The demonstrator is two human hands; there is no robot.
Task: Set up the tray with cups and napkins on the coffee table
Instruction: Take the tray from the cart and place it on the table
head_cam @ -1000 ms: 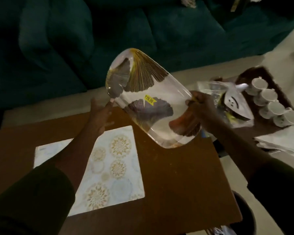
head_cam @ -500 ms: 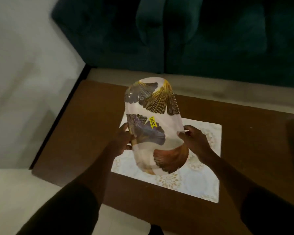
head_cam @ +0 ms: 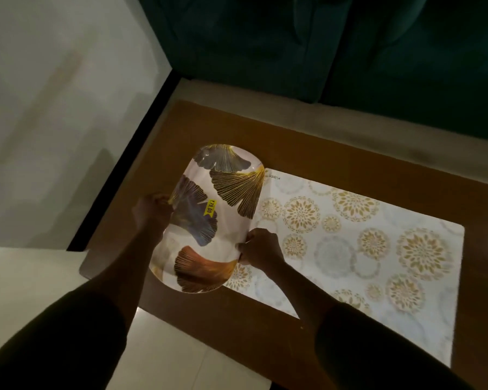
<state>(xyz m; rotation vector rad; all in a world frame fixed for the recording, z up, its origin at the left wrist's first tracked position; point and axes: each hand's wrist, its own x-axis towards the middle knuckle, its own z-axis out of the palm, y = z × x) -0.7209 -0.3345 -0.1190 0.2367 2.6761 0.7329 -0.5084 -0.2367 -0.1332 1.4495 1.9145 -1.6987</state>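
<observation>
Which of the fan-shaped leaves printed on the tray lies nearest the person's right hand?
The copper-orange leaf at the near end of the tray: its tip reaches the right hand, while the gold, grey and bluish leaves lie farther up.

Oblong white tray (head_cam: pixel 228 223), gold-grey-copper leaf print, yellow sticker (head_cam: pixel 210 206), face up, held at both long edges by left hand (head_cam: pixel 152 212) and right hand (head_cam: pixel 261 249) over brown worktop (head_cam: pixel 321 153) left end.
</observation>
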